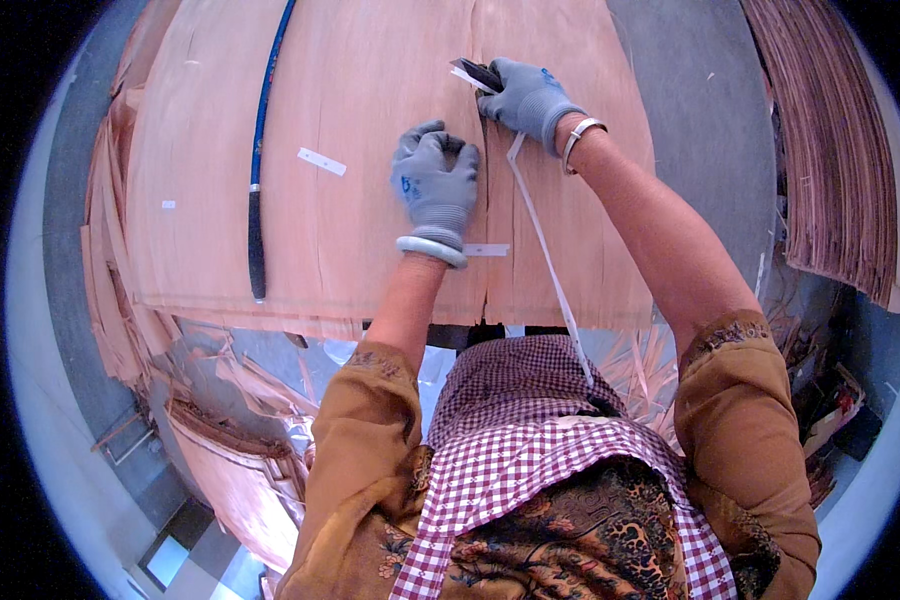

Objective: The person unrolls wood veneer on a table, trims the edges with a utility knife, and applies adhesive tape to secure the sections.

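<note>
Both my hands wear grey knitted gloves over a thin sheet of pinkish wood veneer [370, 60]. My left hand [437, 180] rests on the veneer just left of a dark lengthwise split [485, 200], its fingers bent and apart with nothing in them. Farther away, across that split, my right hand [530, 100] is closed round a black tool with a flat, blade-like tip [480, 74]. A narrow white paper tape [542, 230] runs from under this hand to my checked apron. White tape also shows beside the tool's tip. One short tape piece [488, 250] bridges the split near my left wrist.
Left on the veneer lies a long blue stick with a black grip [257, 220]. Other tape pieces [322, 162] are stuck nearby. A tall stack of dark veneer sheets [835, 150] stands at right. Torn veneer scraps [260, 385] lie below the near edge.
</note>
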`<state>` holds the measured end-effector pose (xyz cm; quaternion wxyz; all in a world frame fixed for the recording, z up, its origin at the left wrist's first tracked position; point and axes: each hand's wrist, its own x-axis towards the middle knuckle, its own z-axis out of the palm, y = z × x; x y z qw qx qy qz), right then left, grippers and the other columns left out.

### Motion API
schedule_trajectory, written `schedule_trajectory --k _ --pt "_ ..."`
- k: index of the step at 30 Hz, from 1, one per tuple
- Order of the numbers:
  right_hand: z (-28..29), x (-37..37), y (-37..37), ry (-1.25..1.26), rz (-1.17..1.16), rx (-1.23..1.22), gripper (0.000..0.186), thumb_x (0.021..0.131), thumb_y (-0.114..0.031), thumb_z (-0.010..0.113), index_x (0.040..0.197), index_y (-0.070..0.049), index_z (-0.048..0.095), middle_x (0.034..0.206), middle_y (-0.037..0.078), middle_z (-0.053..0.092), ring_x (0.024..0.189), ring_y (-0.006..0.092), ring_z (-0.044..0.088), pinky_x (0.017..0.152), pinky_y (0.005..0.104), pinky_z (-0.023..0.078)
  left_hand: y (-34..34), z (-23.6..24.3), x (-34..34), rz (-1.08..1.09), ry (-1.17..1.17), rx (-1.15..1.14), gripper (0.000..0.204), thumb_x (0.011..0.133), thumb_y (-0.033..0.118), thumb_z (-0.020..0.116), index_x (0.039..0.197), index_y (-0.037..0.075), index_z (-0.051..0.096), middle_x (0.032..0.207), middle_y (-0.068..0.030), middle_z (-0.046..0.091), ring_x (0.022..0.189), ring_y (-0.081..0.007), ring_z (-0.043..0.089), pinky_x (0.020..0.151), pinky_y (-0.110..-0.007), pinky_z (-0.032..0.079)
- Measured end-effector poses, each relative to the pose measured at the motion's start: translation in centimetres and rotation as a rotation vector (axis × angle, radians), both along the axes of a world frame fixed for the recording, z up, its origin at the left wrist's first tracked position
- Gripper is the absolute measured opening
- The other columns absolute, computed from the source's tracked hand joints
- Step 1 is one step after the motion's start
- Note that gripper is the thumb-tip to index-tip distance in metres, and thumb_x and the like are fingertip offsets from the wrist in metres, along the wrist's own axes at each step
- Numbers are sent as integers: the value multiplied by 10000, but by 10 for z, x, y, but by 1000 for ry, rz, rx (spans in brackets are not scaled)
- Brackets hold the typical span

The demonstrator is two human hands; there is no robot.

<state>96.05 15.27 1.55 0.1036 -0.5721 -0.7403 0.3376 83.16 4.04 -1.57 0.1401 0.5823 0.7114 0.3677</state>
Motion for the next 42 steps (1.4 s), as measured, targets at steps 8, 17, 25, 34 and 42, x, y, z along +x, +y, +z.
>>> schedule_trajectory --k 8,17,25,34,42 --pt "-2 4 5 45 -38 -53 294 770 -295 638 929 -49 626 736 123 632 660 226 600 634 338 465 -33 11 -2 -258 272 212 306 734 161 696 1039 145 675 1049 -122 610 930 -278 572 818 -391 418" --pt "5 -6 3 -114 -8 -34 352 754 -337 608 977 -69 660 941 181 659 896 333 638 760 385 501 -50 13 -6 -276 411 148 304 724 273 703 1008 166 689 1032 -92 621 896 -274 572 776 -402 421" --pt "-7 18 8 408 -219 -310 314 720 -255 677 905 -1 670 695 86 642 579 168 603 538 306 477 -55 23 7 -223 328 65 290 696 295 731 946 154 688 1065 -91 606 979 -272 531 840 -412 379" --pt "4 19 1 660 -287 -396 219 751 -211 707 834 -23 630 663 31 593 525 113 526 457 249 398 -52 17 18 -48 112 84 232 700 264 737 895 157 670 1133 -83 580 1051 -291 490 915 -417 326" --pt "9 24 -2 717 -273 -409 272 803 -293 685 864 -43 595 656 15 560 529 71 464 451 221 354 -73 24 7 -197 485 104 280 735 269 695 1003 193 667 1181 -72 537 1088 -276 458 967 -486 289"
